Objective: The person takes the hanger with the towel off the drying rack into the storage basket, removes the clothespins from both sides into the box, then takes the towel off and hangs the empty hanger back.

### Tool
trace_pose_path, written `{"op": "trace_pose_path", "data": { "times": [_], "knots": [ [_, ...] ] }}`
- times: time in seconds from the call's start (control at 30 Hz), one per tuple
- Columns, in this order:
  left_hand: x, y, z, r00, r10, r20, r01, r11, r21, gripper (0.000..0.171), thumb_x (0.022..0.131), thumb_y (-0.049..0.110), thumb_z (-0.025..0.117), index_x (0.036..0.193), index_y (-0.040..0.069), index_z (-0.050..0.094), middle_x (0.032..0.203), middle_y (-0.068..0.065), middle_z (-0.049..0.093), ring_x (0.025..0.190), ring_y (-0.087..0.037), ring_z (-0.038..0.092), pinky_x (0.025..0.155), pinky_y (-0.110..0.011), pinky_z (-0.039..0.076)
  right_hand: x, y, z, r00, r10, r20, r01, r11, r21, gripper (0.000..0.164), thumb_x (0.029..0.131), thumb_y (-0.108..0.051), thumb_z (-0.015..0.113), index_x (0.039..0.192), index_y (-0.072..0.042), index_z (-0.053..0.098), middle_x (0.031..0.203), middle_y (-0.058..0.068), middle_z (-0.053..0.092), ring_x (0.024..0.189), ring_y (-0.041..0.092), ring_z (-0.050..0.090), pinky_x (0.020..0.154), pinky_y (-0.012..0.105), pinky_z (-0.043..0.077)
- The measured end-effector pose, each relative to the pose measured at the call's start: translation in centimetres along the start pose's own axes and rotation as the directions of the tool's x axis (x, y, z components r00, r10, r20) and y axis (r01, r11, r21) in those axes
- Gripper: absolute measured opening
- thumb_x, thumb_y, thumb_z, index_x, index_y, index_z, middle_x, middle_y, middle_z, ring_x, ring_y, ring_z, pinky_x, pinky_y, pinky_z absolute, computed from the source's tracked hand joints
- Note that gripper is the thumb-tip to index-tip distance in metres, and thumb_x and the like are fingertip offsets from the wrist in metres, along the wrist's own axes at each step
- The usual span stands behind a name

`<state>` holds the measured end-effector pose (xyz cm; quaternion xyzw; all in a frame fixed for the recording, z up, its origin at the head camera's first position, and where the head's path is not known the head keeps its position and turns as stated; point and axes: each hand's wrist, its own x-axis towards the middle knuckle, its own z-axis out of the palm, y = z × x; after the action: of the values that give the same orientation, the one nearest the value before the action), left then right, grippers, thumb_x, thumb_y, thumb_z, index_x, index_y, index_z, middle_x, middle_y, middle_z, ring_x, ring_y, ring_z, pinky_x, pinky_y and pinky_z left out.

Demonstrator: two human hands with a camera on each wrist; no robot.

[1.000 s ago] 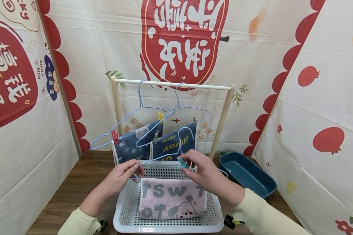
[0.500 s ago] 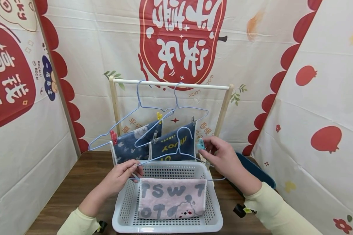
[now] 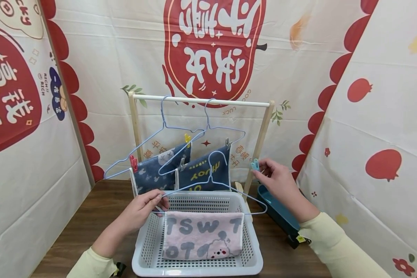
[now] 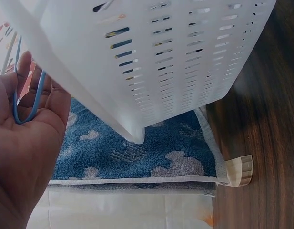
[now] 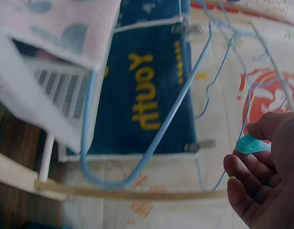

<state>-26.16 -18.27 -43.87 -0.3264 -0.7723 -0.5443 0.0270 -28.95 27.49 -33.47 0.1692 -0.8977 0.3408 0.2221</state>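
My left hand (image 3: 146, 204) grips the left end of a blue wire hanger (image 3: 211, 181), its fingers curled round the wire. A pink towel (image 3: 203, 235) with grey letters is draped over the hanger's lower bar, above a white slotted basket (image 3: 197, 272). My right hand (image 3: 279, 181) pinches a teal clothespin (image 3: 255, 165) between thumb and forefinger, out to the right of the hanger. The right wrist view shows the same clothespin (image 5: 250, 144) at the fingertips. In the left wrist view the hanger's bent end (image 4: 28, 114) lies across the left palm (image 4: 27, 148).
Behind the basket stands a drying rack (image 3: 201, 100) with two more blue hangers. They carry a blue patterned towel (image 3: 156, 173) with a red clip (image 3: 133, 164) and a yellow clip (image 3: 187, 139), and a navy towel (image 3: 208, 168) with metal clips. A dark teal tub (image 3: 278, 210) sits right.
My right hand has moved right, away from the hanger and towel, with the teal clothespin still pinched. The left hand and its hanger have stayed in place.
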Motion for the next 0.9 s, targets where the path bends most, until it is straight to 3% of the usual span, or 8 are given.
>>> {"op": "trace_pose_path", "data": {
  "times": [0.27,0.5,0.7,0.9],
  "knots": [
    [0.0,-0.1,0.0,1.000,0.006,0.001,-0.006,1.000,-0.005,0.027,0.121,0.011,0.044,0.122,0.005,0.070,0.111,-0.014,0.074,0.099,-0.029,0.075,0.082,-0.041,0.068,0.2,4.7,-0.4,0.991,0.133,-0.010,-0.133,0.991,-0.001,0.022,0.105,-0.022,0.080,0.116,-0.003,0.075,0.097,0.011,0.073,0.085,0.026,0.062,0.066,0.022,0.056],
    [0.0,-0.1,0.1,1.000,0.012,0.000,-0.012,1.000,-0.004,0.028,0.121,0.011,0.043,0.122,0.002,0.070,0.110,-0.014,0.073,0.100,-0.031,0.075,0.082,-0.040,0.068,0.3,7.9,-0.6,0.972,0.231,0.041,-0.233,0.972,0.032,0.027,0.109,-0.028,0.075,0.116,-0.002,0.071,0.096,0.012,0.073,0.084,0.034,0.072,0.071,0.023,0.061],
    [0.0,-0.1,0.0,1.000,0.006,-0.001,-0.006,1.000,-0.002,0.029,0.121,0.011,0.043,0.123,-0.003,0.068,0.111,-0.014,0.073,0.100,-0.030,0.075,0.082,-0.039,0.068,0.6,9.6,-0.4,0.963,0.251,0.102,-0.248,0.968,-0.038,0.023,0.109,-0.025,0.073,0.113,-0.002,0.071,0.092,0.011,0.074,0.076,0.025,0.070,0.069,0.027,0.061],
    [-0.1,-0.1,-0.1,1.000,-0.009,-0.001,0.009,1.000,-0.004,0.029,0.121,0.012,0.043,0.123,0.000,0.069,0.111,-0.015,0.073,0.101,-0.031,0.075,0.083,-0.039,0.068,1.1,11.4,0.1,0.952,0.263,0.155,-0.241,0.959,-0.147,0.019,0.108,-0.020,0.073,0.112,-0.002,0.069,0.091,0.011,0.072,0.075,0.023,0.065,0.069,0.032,0.059]
  ]
}}
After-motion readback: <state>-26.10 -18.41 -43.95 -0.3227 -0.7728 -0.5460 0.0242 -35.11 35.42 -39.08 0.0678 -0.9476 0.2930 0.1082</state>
